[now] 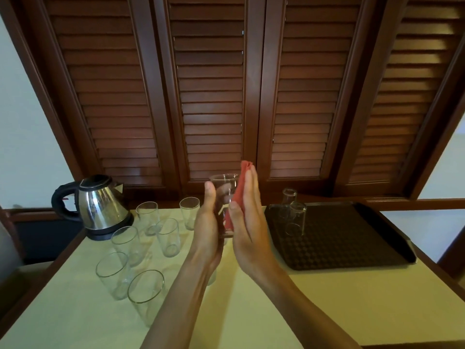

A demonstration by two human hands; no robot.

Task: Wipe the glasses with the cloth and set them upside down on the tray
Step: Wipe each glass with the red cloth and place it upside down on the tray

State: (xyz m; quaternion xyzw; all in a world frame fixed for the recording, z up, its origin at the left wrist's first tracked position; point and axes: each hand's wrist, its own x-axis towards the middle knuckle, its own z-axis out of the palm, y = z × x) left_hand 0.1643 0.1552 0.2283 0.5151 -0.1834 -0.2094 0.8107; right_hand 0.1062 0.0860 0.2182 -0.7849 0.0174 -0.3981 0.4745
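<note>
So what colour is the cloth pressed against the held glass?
Red; the cloth shows best in the head view, under the right hand.

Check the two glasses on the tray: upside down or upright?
Upside down. Both glasses stand with thick bases up and rims down on the dark tray.

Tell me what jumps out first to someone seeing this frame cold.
The two raised hands at centre: the left hand grips a clear drinking glass while the right hand presses a red cloth flat against it. Left of them, upright clear glasses stand beside a steel electric kettle. To the right, a dark textured tray holds two upside-down glasses.
</note>
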